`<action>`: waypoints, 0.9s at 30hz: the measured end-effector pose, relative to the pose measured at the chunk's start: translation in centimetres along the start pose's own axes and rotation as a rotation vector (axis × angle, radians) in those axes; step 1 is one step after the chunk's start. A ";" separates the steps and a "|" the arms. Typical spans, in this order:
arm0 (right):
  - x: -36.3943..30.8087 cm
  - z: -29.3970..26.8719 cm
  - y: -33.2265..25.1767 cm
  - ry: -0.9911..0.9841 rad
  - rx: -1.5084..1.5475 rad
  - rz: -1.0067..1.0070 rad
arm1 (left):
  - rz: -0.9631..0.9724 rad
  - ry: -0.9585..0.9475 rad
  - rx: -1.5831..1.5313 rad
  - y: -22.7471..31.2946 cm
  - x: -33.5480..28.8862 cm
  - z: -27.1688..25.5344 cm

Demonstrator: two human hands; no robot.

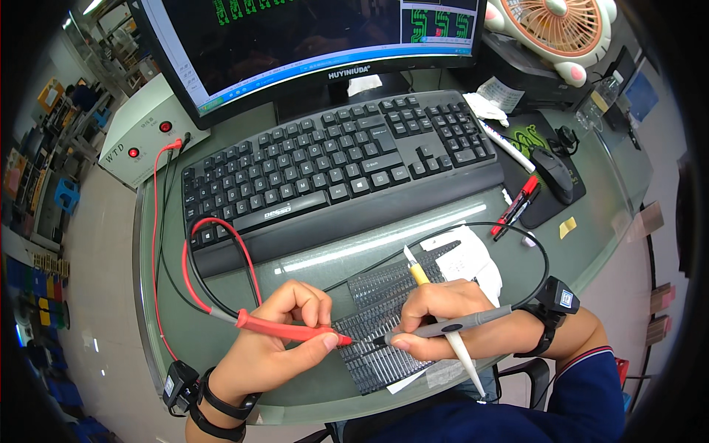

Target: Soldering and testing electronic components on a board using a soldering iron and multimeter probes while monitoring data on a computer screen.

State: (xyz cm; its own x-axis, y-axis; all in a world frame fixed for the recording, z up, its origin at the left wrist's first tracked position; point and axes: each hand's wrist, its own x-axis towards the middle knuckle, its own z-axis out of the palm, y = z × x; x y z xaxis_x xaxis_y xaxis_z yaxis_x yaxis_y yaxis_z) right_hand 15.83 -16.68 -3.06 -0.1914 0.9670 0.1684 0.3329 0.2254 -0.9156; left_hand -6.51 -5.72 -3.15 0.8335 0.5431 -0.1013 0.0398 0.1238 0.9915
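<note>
My left hand (284, 347) is closed round a red test probe (288, 330), its tip pointing right. My right hand (443, 314) grips a grey and black test probe (450, 325), pointing left. The two tips nearly meet over a dark panel (380, 362) with rows of small, narrow parts; whether they touch it I cannot tell. A craft knife (419, 273) with a yellow collar rises beyond my right fingers. A white tapered shaft (467, 365) emerges below the hand in line with it, seemingly the same tool; its middle is hidden.
A black keyboard (340, 159) lies beyond, before a monitor (310, 44). Red and black leads run to a white box (144, 136). At right are markers (517, 205), a mouse (552, 177) and a fan (557, 33). White paper (473, 266) lies by the panel.
</note>
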 end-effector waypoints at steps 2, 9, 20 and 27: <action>0.0 0.1 0.1 0.006 0.003 -0.014 | 0.001 0.002 -0.012 0.0 -0.1 0.0; 0.1 -0.1 -0.2 -0.011 -0.029 0.006 | -0.010 0.011 -0.032 0.0 0.0 0.0; 0.0 0.0 -0.1 -0.020 -0.026 0.022 | -0.011 -0.001 -0.054 0.1 0.0 0.1; 0.0 0.0 -0.3 -0.022 -0.049 0.018 | -0.010 0.003 -0.001 0.1 -0.1 0.1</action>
State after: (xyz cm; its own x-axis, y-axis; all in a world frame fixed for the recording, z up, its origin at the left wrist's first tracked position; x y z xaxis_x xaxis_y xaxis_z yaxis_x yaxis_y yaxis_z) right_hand 15.71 -16.73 -2.77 -0.2053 0.9681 0.1436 0.3814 0.2143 -0.8992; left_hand -6.56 -5.87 -3.07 0.8314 0.5444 -0.1115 0.0478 0.1299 0.9904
